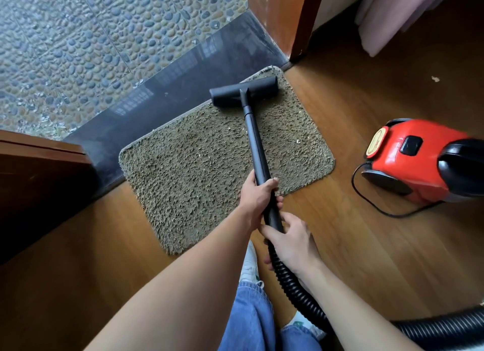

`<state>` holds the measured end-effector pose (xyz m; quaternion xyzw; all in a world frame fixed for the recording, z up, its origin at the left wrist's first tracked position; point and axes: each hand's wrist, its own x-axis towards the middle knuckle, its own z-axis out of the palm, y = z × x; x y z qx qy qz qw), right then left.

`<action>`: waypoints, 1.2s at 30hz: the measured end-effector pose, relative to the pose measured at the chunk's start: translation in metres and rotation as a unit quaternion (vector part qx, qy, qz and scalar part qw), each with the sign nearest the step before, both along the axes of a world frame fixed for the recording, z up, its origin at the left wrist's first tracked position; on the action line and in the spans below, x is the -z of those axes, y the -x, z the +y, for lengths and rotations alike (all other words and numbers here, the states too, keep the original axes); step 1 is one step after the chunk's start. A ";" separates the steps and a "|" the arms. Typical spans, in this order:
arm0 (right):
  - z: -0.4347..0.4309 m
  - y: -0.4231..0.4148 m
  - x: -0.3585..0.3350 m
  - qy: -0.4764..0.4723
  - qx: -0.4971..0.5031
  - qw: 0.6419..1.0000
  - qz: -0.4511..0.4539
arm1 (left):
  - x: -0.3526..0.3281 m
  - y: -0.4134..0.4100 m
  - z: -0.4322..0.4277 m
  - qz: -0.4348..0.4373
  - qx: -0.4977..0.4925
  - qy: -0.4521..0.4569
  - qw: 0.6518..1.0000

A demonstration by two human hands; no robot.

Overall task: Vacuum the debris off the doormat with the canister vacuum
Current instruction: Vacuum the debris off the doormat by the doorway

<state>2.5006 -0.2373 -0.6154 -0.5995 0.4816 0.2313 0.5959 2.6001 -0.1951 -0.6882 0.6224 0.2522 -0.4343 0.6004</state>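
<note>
View: head camera, looking down at the floor.
Doormat (204, 172): tan shag rectangle on the wood floor (353, 245), far long edge against the dark threshold (167, 93), set diagonally in frame.
Debris (297, 141): a few pale flecks on the pile, mostly right of the wand; one more scrap on the wood floor, well off the mat.
Wand (255, 138): black tube, long axis running from the hands up and slightly left across the mat, pointing at the threshold.
Floor head (243, 91): on the mat's far edge, long axis crosswise to the wand, roughly parallel to the threshold, left end at the mat's edge.
Left hand (258, 196): grip closed round the wand, above the right hand.
Right hand (290, 242): grip closed round the wand's lower end, where the ribbed hose (293, 282) joins.
Hose: curves down and right, out of frame.
Canister vacuum (408, 162): red and black, on the wood floor right of the mat, apart from it; black cord (366, 201) loops beside it.
Beyond the threshold: pebble paving (91, 49).
</note>
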 end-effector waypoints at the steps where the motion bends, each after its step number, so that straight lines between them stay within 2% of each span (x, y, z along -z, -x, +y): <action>1: 0.001 0.009 -0.003 0.003 -0.006 1.000 0.000 | -0.001 0.011 0.003 0.005 -0.012 0.005 1.000; 5: 0.005 0.052 -0.016 0.004 -0.035 0.999 0.010 | -0.009 0.065 0.017 0.013 -0.049 0.014 0.999; 9: 0.010 0.104 -0.030 -0.008 -0.077 0.997 0.030 | -0.019 0.125 0.028 0.023 -0.073 -0.025 0.997; 15: 0.016 0.149 -0.037 0.000 -0.106 0.993 0.052 | -0.028 0.175 0.038 0.012 -0.047 -0.070 0.996; 24: 0.027 0.091 -0.040 -0.030 -0.067 0.996 0.043 | -0.025 0.114 0.043 -0.021 0.002 -0.090 0.996; 30: 0.043 0.040 -0.035 -0.055 0.011 0.998 0.039 | -0.024 0.052 0.046 -0.036 0.060 -0.110 0.991; 36: 0.047 0.034 -0.042 -0.055 0.035 0.998 0.023 | -0.035 0.041 0.049 0.005 0.052 -0.040 0.998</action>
